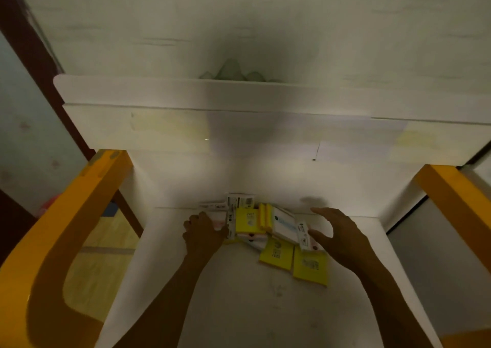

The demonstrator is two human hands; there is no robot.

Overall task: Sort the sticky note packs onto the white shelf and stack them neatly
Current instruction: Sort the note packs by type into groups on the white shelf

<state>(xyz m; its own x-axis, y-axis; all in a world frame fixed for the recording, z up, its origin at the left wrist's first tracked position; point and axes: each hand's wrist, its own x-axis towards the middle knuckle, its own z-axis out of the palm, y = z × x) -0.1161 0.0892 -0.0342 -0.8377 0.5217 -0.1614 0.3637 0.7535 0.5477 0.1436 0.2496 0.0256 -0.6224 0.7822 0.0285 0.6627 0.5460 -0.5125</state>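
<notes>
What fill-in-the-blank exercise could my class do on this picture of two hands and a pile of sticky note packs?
1. The two packs nearest the camera, lying flat side by side, are coloured ____.
2. The sticky note packs lie in a loose ____ rather than a neat stack.
3. The right hand has straight fingers, so it is ____.
4. The shelf stands between side supports coloured ____.

Missing words: yellow; pile; open; orange
</notes>
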